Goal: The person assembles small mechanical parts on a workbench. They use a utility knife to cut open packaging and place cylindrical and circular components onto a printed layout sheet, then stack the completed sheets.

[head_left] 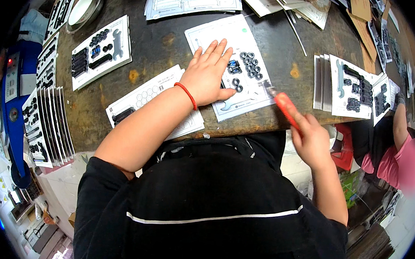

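My left hand lies flat with fingers spread on a white printed card at the table's front edge. Black round nuts, a small dark and blue part and a wrench, partly under the hand, show on that card. In my right hand is a red utility knife, gripped by its handle with the index finger stretched along it. Its metal tip touches or hovers just over the card's right edge; I cannot tell which.
Another card lies partly under my left forearm. Stacks of hardware cards stand at left and right. Printed sheets and a thin metal rod lie farther back. A co-worker's gloved hand is at far right.
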### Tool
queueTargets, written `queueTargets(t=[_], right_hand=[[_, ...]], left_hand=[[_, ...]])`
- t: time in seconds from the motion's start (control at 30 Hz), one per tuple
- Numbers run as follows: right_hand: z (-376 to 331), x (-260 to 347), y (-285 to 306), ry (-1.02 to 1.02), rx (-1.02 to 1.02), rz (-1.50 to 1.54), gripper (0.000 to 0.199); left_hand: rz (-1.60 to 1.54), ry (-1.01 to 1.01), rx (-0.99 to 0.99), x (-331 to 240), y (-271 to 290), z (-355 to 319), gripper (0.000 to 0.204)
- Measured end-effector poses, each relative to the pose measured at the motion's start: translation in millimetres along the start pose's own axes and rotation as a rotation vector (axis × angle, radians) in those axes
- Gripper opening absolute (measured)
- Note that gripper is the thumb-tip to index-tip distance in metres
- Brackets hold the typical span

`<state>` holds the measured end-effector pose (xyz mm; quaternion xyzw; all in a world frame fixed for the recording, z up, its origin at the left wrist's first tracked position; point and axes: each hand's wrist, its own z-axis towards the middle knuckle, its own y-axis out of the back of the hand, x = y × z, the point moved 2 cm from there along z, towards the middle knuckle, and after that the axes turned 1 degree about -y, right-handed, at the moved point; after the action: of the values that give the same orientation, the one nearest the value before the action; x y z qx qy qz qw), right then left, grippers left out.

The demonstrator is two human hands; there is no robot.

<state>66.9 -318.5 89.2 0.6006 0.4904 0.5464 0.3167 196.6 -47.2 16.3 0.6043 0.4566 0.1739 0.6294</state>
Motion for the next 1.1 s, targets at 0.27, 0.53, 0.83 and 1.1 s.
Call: queueTargets(t=[0.27, 0.53, 0.83, 1.1], right_hand=[[6, -24, 49, -0.134, 0.241, 0.684, 0.045], [93, -14, 64, -0.157, 0.452, 0.49, 0.039], [103, -16, 56, -0.149, 0.434, 0.501, 0.038], [110, -3, 55, 0.099, 0.395, 0.359, 0.037]], left_hand=[[-0.083, -0.315, 0.157, 7, 11, -11, 0.105], [-0.141, -0.367, 0.187, 3, 10, -16, 0.105], [-0.168, -0.348, 0.184, 4, 10, -16, 0.104], [-0.175, -0.353, 0.182, 3, 13, -14, 0.104]])
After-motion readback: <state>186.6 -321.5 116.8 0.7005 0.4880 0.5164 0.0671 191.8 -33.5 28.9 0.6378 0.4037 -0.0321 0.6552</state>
